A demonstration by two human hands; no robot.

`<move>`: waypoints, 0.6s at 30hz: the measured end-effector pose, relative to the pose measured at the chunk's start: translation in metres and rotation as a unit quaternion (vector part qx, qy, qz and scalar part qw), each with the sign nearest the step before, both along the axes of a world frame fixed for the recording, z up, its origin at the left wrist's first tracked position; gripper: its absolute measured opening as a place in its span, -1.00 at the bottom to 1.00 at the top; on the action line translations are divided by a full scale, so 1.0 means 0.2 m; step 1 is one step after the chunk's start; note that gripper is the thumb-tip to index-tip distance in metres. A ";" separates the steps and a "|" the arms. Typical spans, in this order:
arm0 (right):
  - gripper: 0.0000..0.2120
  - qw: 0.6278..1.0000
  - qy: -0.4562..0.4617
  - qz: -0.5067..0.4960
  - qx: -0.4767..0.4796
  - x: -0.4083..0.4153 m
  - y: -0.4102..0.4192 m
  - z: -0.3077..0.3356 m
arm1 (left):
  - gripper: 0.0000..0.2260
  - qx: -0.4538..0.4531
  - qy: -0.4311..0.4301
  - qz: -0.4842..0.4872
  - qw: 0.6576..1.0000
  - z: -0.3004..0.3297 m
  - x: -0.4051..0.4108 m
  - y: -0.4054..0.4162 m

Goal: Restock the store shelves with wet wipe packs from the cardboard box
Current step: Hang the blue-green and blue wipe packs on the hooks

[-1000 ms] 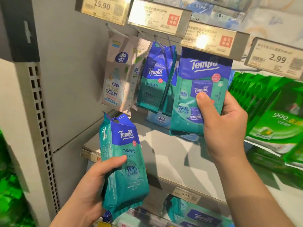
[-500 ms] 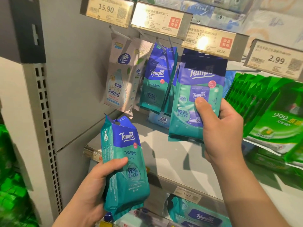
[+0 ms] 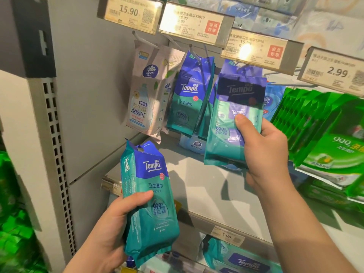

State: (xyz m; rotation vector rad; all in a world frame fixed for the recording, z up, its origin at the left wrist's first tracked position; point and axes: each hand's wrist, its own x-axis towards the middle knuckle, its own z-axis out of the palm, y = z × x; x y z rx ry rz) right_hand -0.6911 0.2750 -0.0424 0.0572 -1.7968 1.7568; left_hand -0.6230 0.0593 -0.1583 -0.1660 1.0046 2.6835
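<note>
Head view, lower centre of the frame: left hand [image 3: 116, 223] wrapped round a teal-and-blue Tempo wet wipe pack [image 3: 149, 200], thumb pressed across the printed front, fingers hidden behind. Soft film pouch, plump in the middle, flat at the crimped top and bottom seams. Probably light to moderate in weight, squashy under pressure, a little slick on the glossy film — best taken across the padded middle as here, not by the thin seal. Punched hang hole at the top flap [image 3: 140, 149], likely the weakest spot, so liable to tear if yanked.

Centre right: right hand [image 3: 264, 152] clamped on a flatter Tempo multi-pack [image 3: 234, 125], thumb on the front, fingers curled round its right edge. Dark blue header raised toward the metal display hook [image 3: 243, 66] under the price tags; whether the hole is already on the hook cannot be told. Threading probably calls for a steady header, so a grip nearer the top might help.

Upper centre: more Tempo packs [image 3: 187, 99] hanging from a hook, beside pale Vinda wet toilet paper pouches [image 3: 143, 99] at upper left of centre. Glossy green 999 wipe packs [image 3: 323, 134] fanned in a row at the right. Yellow price labels [image 3: 194, 23] in hard plastic strips along the top. Smooth grey shelf [image 3: 206, 184] below — matte, flat, with perforated upright [image 3: 57, 154] at the left. No cardboard box in view.
</note>
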 end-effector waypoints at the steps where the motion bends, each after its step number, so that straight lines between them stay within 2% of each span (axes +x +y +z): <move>1: -0.92 1.000 -0.004 -0.004 0.003 -0.01 0.01 0.00 | -0.82 0.002 -0.002 -0.001 1.000 0.00 0.00 0.00; 4: -0.85 1.000 -0.011 -0.013 0.010 -0.04 0.02 -0.03 | -0.74 -0.003 -0.013 0.002 1.000 -0.01 0.00 0.00; 7: -0.79 0.999 -0.010 -0.030 0.019 -0.06 0.03 -0.05 | -0.82 -0.002 -0.017 0.001 1.000 -0.01 -0.01 0.00; 10: -0.78 0.998 0.003 -0.047 0.042 -0.10 0.03 -0.07 | -0.78 -0.003 -0.018 0.002 1.000 -0.01 -0.01 0.00; 11: -0.79 0.998 0.008 -0.050 0.048 -0.11 0.04 -0.08 | -0.71 0.002 -0.009 -0.001 1.000 -0.01 -0.01 0.00; 14: -0.75 0.996 0.018 -0.052 0.065 -0.16 0.04 -0.11 | -0.29 0.008 0.004 -0.005 1.000 -0.03 -0.01 0.00; 18: -0.68 0.994 0.036 -0.051 0.088 -0.21 0.03 -0.15 | -0.27 0.014 0.017 -0.016 1.000 -0.05 -0.02 0.00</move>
